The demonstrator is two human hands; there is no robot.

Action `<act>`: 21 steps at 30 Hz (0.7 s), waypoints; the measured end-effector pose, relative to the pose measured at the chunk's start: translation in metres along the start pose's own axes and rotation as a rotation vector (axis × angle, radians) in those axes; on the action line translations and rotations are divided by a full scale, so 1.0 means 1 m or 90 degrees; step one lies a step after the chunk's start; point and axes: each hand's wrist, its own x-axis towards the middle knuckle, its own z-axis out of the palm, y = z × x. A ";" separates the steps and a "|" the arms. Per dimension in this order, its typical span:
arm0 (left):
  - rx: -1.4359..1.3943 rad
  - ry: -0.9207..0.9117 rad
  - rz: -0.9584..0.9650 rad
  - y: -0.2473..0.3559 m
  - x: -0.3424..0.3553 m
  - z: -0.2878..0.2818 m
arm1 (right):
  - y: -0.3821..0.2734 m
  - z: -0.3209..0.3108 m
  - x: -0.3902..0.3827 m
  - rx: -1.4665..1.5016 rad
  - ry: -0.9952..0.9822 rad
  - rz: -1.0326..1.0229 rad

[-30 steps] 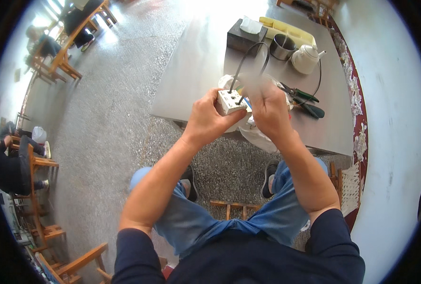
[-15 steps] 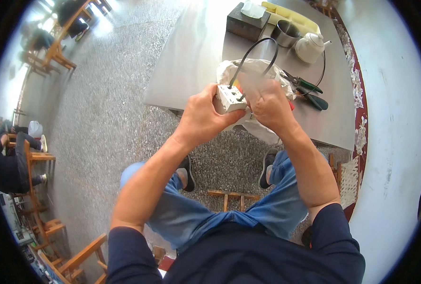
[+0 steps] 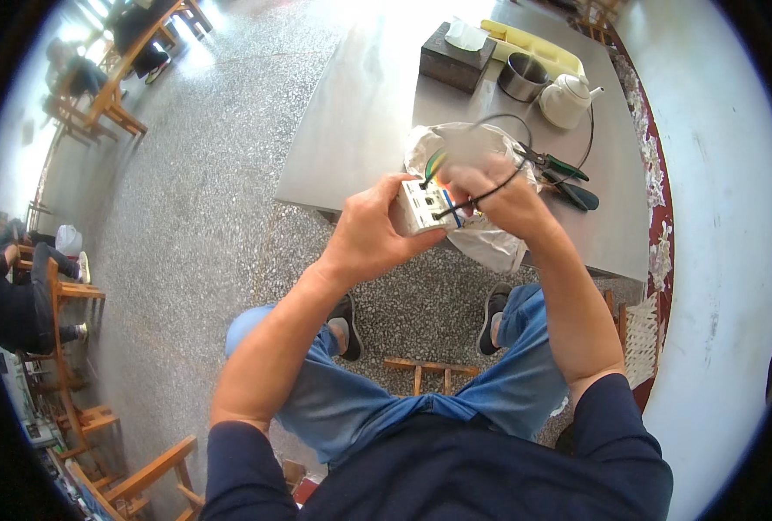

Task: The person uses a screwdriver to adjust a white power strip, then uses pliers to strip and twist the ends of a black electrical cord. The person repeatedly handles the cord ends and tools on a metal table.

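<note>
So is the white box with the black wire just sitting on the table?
No, the left hand is holding the white box between its thumb and fingers.

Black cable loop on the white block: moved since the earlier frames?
Yes. Judged against the dark tissue box, the black cable loop has swung rightward and lower in the view.

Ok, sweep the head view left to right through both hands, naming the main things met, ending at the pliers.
Left hand → white block → right hand → green-handled pliers.
</note>
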 end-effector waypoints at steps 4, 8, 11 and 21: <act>0.013 0.012 0.054 0.000 0.000 0.001 | -0.002 0.012 -0.002 -0.119 0.047 -0.040; 0.024 0.006 0.097 0.000 0.001 -0.001 | 0.003 0.012 -0.002 -0.139 0.034 -0.093; 0.023 -0.001 0.120 -0.001 0.002 -0.002 | 0.001 0.019 -0.002 -0.134 0.064 -0.073; 0.032 -0.001 0.128 -0.005 0.002 -0.001 | 0.011 0.030 0.000 -0.176 0.146 -0.143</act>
